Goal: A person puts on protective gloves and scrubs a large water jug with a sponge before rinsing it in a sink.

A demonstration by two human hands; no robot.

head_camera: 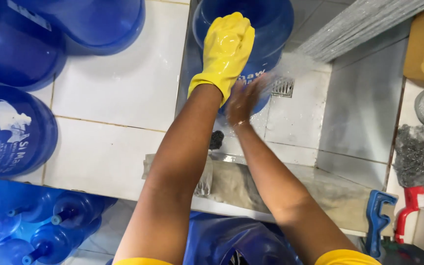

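Person's washing a big blue water jug [271, 29] standing in a tiled wash basin [295, 118], seen from above. Left hand [226, 46] has a yellow rubber glove on and lies flat on top/side of the jug, fingers spread over the curve, pressing rather than gripping. Right hand [244, 100] is bare and motion-blurred, right against the jug's lower side w/ the printed label; can't tell if it's open or holding a scrubber or smth. Looks wet around there, some spray near the floor drain grate [283, 87] just beside the jug.

Other stuff: several more blue jugs [13, 132] lying on the white tile floor to the left, plus a bunch w/ necks showing at bottom left [57, 230]. Small dark scrub pad [216, 139] sits in the basin between the forearms. The basin's front ledge [251, 184] looks grimy. On the right: a steel wool wad [413, 154], a blue plastic handle [379, 216] and a red-handled brush [410, 208] next to each other, well apart from the hands.
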